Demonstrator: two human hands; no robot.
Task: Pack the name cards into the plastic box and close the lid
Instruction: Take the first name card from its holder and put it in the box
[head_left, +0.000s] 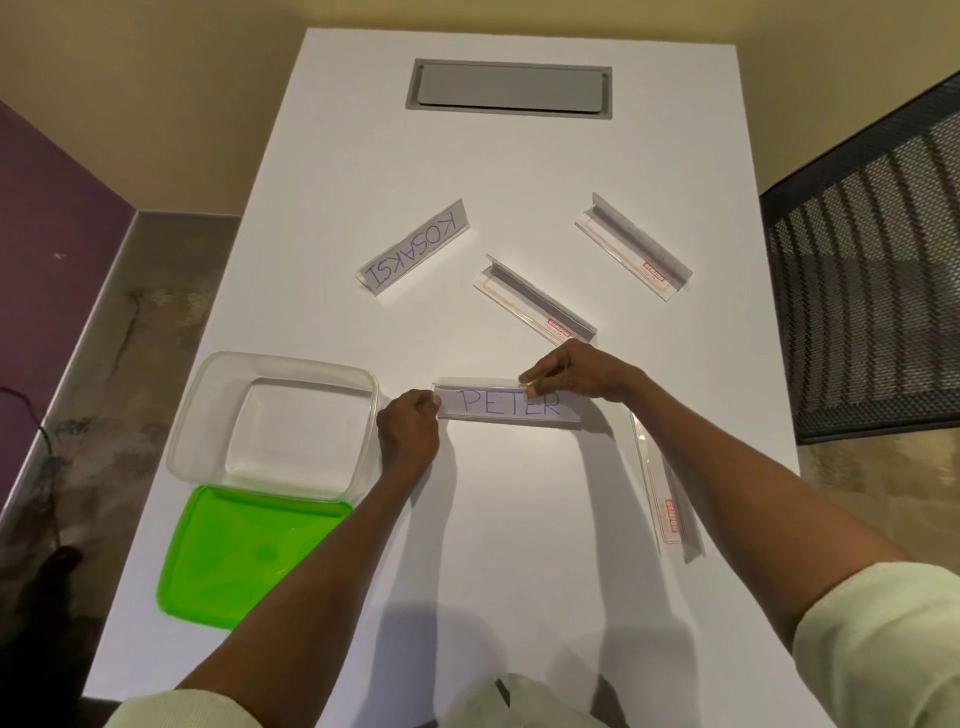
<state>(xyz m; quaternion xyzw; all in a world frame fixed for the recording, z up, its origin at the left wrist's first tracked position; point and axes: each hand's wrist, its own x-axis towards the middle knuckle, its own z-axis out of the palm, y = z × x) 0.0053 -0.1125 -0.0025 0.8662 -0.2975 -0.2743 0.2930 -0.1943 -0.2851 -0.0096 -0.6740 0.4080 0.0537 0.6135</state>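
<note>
Count on the white rectangular table (519, 545):

- Name cards in clear plastic holders: five in all.
  - Two show handwriting: one reading PETER (509, 404), one reading KOSAKSI (414, 247).
  - Three show no name, only red-printed inserts: the blank holder at mid-table (535, 301), the blank holder far right (634, 247), the blank holder near right edge (667, 493).
- Clear square plastic box (208, 415): one.
- Bright green square plastic lid (234, 561): one.
- Grey rectangular inset panel (509, 91) in the tabletop: one.
- Black mesh chair (872, 291): one.
- Bare hands: two, left hand (408, 436) and right hand (576, 374).
</note>
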